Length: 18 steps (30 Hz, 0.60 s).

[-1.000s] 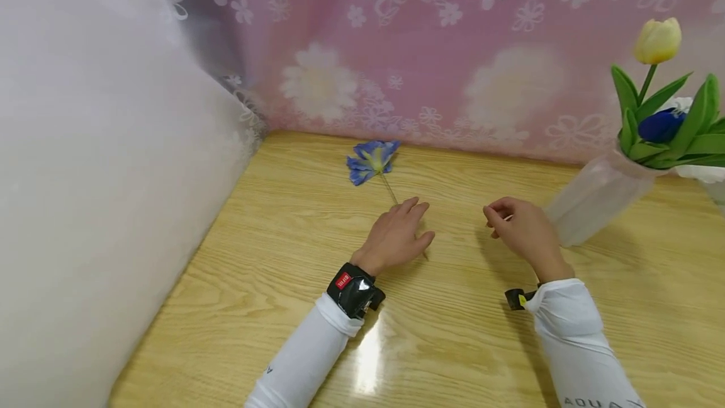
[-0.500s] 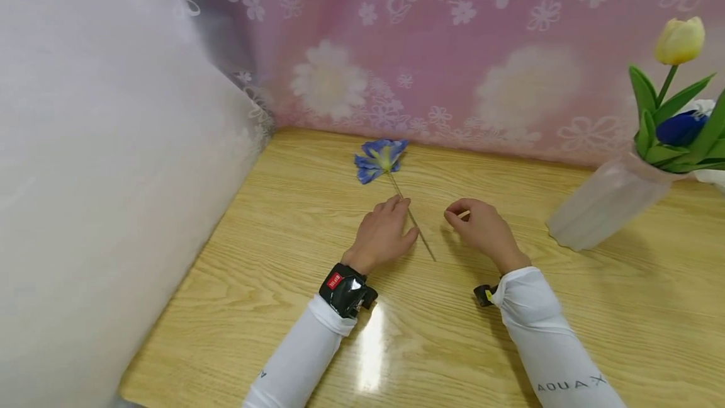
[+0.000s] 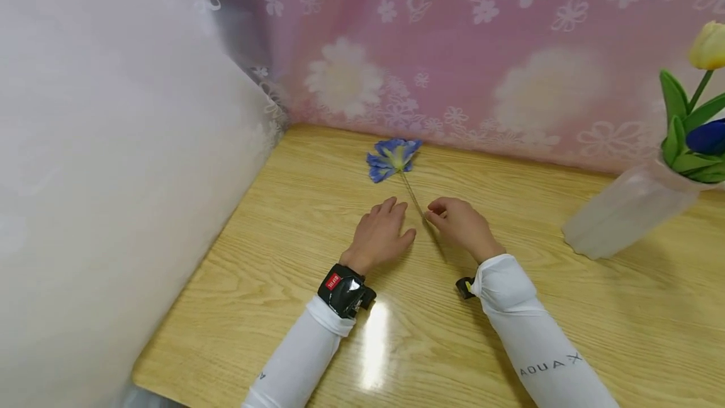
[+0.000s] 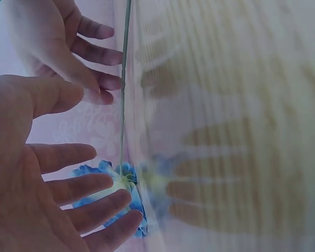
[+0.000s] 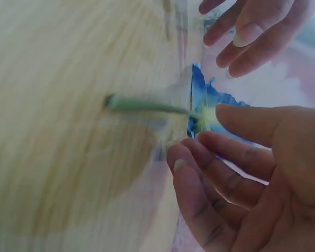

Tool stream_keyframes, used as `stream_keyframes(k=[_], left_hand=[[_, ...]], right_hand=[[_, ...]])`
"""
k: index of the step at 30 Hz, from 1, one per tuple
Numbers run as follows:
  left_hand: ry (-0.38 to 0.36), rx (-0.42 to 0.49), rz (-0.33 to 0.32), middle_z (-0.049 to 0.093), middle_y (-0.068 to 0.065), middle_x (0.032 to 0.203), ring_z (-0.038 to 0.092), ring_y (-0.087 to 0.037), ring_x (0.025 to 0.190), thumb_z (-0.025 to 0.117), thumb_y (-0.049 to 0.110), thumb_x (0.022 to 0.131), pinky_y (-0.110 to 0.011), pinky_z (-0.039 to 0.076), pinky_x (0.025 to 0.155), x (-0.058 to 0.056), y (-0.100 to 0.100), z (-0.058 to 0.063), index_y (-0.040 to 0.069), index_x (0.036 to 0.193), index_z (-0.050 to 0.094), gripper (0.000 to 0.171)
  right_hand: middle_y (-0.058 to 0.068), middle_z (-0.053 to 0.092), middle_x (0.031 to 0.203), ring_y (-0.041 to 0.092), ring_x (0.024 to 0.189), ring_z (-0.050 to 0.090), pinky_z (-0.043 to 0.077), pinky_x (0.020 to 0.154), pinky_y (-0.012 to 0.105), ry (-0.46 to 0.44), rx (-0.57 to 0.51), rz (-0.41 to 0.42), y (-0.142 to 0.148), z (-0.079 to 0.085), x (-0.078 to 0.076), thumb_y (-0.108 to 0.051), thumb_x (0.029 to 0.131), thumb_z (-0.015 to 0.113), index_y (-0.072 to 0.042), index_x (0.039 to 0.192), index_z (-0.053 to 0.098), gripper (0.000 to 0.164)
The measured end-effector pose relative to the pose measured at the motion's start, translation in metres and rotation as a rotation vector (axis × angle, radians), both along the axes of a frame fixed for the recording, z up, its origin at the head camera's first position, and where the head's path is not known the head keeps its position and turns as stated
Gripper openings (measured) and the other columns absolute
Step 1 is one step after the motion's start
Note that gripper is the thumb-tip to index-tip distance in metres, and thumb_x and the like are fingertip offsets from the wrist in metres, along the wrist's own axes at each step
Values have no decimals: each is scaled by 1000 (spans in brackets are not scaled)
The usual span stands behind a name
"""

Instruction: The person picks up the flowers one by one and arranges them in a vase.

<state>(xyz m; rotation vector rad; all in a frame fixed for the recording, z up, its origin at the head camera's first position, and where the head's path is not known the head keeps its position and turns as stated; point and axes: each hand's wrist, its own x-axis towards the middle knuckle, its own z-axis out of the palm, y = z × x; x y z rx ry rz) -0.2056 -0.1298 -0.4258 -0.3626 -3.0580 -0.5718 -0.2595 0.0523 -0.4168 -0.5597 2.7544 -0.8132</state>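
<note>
A blue artificial flower [image 3: 394,159] with a yellow-green centre lies on the wooden table, its thin stem [image 3: 413,197] slanting toward the front right. My right hand [image 3: 461,225] is at the stem's middle. Its fingertips [image 4: 114,81] come right up to the stem in the left wrist view. In the right wrist view a gap shows between its thumb [image 5: 233,116] and curved forefinger, with the blossom behind. My left hand [image 3: 376,235] stays left of the stem, palm down over the table, with fingers spread and holding nothing.
A frosted vase [image 3: 629,213] leans at the right, holding green leaves, a pale yellow tulip [image 3: 709,46] and a dark blue flower [image 3: 708,136]. Pink floral cloth [image 3: 447,68] hangs behind the table [image 3: 272,257], and white sheeting [image 3: 113,143] hangs at the left.
My right hand has moved left from beside the vase to the stem. The left hand has drawn back slightly from the stem. The head view has turned a little left.
</note>
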Motion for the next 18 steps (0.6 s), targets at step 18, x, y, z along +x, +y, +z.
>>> stream_keyframes(k=[18], left_hand=[[15,-2,18,41,-13,145,45,-32,126,52,36,96,-48,42,95,2,-10,-2,8,138,50,51]], right_hand=[[8,69,105,31,95,63,49,71,51,-13,99,-85,-19,-4,-11,-31,97,57,-9,112,71,30]])
